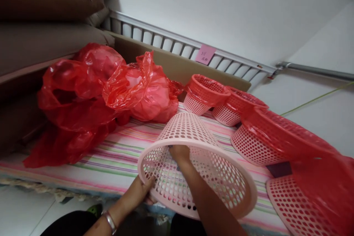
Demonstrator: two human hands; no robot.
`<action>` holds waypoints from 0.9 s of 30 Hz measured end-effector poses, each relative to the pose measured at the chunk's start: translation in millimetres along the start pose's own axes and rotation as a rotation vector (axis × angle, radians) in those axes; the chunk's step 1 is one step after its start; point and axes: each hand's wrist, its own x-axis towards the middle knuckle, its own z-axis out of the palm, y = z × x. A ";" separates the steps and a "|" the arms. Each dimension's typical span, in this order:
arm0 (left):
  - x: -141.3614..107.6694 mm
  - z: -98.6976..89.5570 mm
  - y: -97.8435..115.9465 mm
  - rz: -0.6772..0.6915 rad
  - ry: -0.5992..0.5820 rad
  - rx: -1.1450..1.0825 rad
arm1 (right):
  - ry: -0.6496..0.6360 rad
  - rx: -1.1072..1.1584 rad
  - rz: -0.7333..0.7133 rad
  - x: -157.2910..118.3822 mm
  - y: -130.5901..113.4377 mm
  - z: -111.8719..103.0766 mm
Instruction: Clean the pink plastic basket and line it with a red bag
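Observation:
A pale pink perforated plastic wastebasket (190, 131) lies tipped on its side, its wide mouth facing me. My left hand (145, 190) is closed on the rim at the lower left, thumb inside and fingers beneath. My right hand (180, 153) reaches through the mouth to the inner wall near the bottom. Its fingers look curled, and whatever they hold is hidden. Behind the wastebasket, crumpled red plastic bags (155, 96) are heaped on the striped sheet (121, 155).
Several similar baskets lined with red bags stand on the right, including a near one (298, 202) and a far one (196, 103). Folded brown cushions (49, 44) are stacked at left. A metal railing (166, 38) with a pink note (205, 54) runs along the wall.

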 end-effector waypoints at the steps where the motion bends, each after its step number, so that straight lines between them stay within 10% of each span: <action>1: -0.1 0.5 -0.9 -0.011 0.013 -0.006 | -0.011 -0.012 -0.009 -16.1 -4.4 -2.0; 11: -9.5 -0.5 10.6 0.254 0.081 -0.023 | -0.284 0.192 -0.211 -180.2 -20.6 -21.9; 19: -9.7 9.7 2.0 -0.025 0.035 -0.083 | 0.070 0.222 0.190 -57.9 2.3 -52.9; 27: -9.0 -18.9 27.5 -0.002 0.116 0.061 | 0.002 0.104 0.124 18.4 -9.6 7.8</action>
